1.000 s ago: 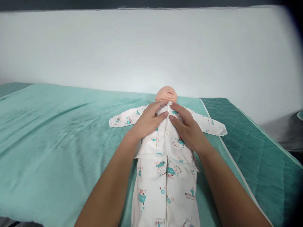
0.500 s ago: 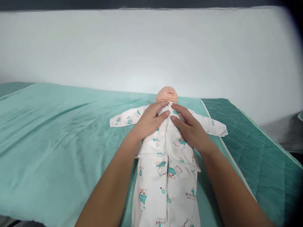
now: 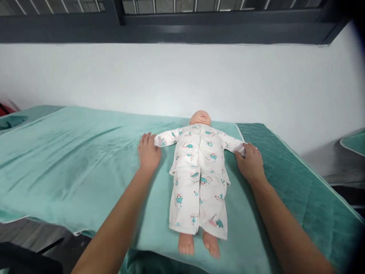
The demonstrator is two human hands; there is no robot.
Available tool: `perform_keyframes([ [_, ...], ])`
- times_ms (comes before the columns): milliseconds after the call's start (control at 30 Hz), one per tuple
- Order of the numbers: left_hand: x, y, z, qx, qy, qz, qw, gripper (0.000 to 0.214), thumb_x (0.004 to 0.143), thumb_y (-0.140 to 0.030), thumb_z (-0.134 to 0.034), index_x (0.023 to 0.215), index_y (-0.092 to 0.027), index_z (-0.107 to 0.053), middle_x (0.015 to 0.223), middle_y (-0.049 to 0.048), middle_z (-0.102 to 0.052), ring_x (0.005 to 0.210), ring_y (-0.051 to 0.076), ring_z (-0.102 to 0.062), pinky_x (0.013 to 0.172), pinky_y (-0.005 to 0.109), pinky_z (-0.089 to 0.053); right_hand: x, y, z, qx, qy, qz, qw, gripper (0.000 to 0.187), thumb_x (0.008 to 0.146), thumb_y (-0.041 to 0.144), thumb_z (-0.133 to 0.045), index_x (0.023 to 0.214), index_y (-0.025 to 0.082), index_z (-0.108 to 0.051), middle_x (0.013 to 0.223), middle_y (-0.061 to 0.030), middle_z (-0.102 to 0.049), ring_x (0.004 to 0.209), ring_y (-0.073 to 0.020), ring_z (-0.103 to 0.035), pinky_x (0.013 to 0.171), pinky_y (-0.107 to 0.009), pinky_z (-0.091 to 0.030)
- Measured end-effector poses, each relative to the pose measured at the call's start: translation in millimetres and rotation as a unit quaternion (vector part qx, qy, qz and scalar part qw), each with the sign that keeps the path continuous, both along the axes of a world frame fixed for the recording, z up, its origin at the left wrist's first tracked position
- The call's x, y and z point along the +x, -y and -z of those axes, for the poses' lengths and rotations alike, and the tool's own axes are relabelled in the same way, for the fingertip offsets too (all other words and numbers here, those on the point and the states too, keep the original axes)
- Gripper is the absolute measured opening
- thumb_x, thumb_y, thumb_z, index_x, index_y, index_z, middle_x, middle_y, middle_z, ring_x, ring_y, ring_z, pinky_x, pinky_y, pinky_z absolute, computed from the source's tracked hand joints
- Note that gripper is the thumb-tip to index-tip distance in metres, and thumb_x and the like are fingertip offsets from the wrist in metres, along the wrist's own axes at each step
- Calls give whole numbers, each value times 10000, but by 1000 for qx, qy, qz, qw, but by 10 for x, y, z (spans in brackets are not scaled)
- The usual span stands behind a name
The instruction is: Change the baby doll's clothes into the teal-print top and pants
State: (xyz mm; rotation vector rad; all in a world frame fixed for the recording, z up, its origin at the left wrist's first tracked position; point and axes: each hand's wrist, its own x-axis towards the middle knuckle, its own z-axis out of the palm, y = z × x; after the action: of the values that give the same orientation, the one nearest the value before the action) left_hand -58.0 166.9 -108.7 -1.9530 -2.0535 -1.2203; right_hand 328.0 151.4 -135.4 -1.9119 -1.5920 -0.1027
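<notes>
A baby doll lies on its back, its bare feet towards me. It wears a white printed button-front top and matching trousers. Both sleeves are stretched out sideways. My left hand rests at the end of the left-side sleeve, fingers extended on the cover and thumb side close to the cuff. At the other side, my right hand has thumb and fingers closed around the end of the right-side sleeve, partly covering the cuff.
A light green cover lies under the doll, with a darker quilted mat to the right. Behind runs a white wall below a dark frame with bars. Grey floor shows at lower left.
Both hands have left the chest of the top and moved outward to the sleeve ends. My view has drawn back, so the doll's feet and the barred frame now show.
</notes>
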Motion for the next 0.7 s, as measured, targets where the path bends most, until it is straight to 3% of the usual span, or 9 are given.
perform_keyframes([
  [100, -240, 127, 16, -80, 49, -24, 995, 539, 845, -228, -544, 1382, -197, -551, 1431, 102, -569, 1349, 304, -482, 1143, 443, -369, 157, 203, 51, -75, 36, 73, 994, 586, 938, 463, -415, 1427, 147, -481, 1495, -190, -445, 1391, -342, -402, 1115, -499, -337],
  [200, -283, 152, 18, -102, 52, -18, 993, 514, 857, -300, -568, 1364, -214, -581, 1364, 82, -631, 1292, 292, -538, 1123, 407, -382, 156, 312, 18, -107, 30, 108, 988, 579, 933, 449, -415, 1421, 149, -499, 1414, -197, -520, 1332, -351, -470, 1079, -503, -377],
  [433, -221, 141, 38, -75, 62, -41, 994, 366, 907, -286, -481, 1203, -218, -684, 1286, 74, -682, 1216, 265, -589, 1073, 386, -408, 70, 311, -34, -111, -4, 111, 988, 557, 922, 430, -420, 1422, 199, -503, 1447, -132, -529, 1331, -339, -472, 1115, -532, -333],
  [700, -279, 58, 29, -111, 98, -21, 989, 434, 883, -261, -503, 1299, -262, -629, 1328, 47, -661, 1222, 257, -599, 1063, 398, -425, 101, 282, -11, -114, -28, 123, 986, 579, 902, 439, -438, 1427, 203, -505, 1450, -151, -516, 1333, -361, -463, 1105, -567, -332],
])
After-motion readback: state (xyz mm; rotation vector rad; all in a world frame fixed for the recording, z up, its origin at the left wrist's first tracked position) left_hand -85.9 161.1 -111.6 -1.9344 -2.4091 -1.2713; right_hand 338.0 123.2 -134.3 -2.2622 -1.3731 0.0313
